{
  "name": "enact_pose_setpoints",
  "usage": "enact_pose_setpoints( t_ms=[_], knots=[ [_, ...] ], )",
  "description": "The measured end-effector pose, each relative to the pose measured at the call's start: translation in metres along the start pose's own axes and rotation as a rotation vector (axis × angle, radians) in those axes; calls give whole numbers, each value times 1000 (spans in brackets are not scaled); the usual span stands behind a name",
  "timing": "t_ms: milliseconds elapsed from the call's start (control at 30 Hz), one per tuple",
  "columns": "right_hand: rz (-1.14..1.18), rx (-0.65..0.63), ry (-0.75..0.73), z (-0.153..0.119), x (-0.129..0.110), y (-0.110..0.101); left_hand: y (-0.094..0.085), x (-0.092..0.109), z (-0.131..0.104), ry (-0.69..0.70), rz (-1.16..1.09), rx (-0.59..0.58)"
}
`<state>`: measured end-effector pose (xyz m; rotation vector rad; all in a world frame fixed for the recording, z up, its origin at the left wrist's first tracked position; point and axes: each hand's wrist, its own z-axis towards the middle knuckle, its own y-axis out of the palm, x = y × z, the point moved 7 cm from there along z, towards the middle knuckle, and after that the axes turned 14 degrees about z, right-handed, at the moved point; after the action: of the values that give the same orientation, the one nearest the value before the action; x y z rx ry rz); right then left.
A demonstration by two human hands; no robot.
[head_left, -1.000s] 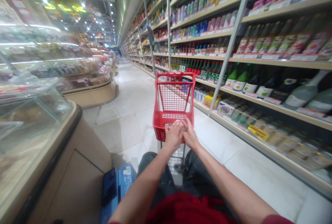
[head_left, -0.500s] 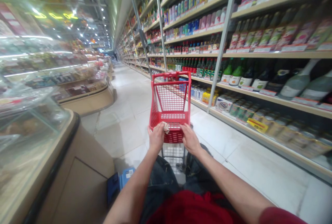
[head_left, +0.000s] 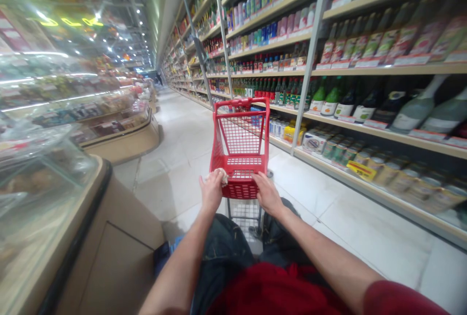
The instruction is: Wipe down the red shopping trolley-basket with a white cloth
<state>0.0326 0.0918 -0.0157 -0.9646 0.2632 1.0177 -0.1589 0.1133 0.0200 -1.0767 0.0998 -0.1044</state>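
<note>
A red plastic shopping cart (head_left: pixel 241 160) stands right in front of me, its basket floor bare. My left hand (head_left: pixel 212 189) is closed on a crumpled off-white tissue or cloth (head_left: pixel 223 177), which it presses against the near left corner of the cart's rim. The thumb side of that hand sticks out to the left. At the near right corner, my right hand (head_left: pixel 267 191) has its fingers curled over the red rim. My legs are just below the cart, around its grey lower frame (head_left: pixel 243 215).
On the right runs a long shelf (head_left: pixel 365 129) of bottles and cans, with a grey upright post (head_left: pixel 310 62). A glass-topped display counter (head_left: pixel 104 193) stands close on the left, and another rounded counter (head_left: pixel 134 141) lies beyond it. A tiled aisle (head_left: pixel 182 130) stretches ahead.
My left hand has slid left with the crumpled tissue or cloth, toward the rim's outer corner. My right hand stays at its place on the rim. The view has shifted slightly.
</note>
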Motion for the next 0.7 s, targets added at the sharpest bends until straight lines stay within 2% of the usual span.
enact_pose_setpoints(
  t_ms=[33,100,167,267,333,400,467,567,633,700],
  knots=[
    [-11,6,1,-1,-1,0,0,-5,1,-28,-1,1],
    [-49,38,25,-3,-1,0,1,1,1,-35,-26,2],
    [-92,96,72,-6,2,-2,2,24,1,31,-71,19],
    [-95,193,102,-7,6,-9,3,68,-2,212,-155,70],
    [-55,280,98,-4,10,-20,5,83,-5,290,-209,84],
    [-6,384,129,2,15,-37,9,81,-5,290,-240,77],
    [29,469,224,7,22,-56,12,67,-5,216,-244,68],
    [66,492,388,13,31,-74,12,52,-5,117,-230,55],
    [78,451,433,15,31,-78,9,60,-7,140,-233,29],
    [61,411,415,17,26,-79,6,79,-8,210,-254,-3]
  ],
)
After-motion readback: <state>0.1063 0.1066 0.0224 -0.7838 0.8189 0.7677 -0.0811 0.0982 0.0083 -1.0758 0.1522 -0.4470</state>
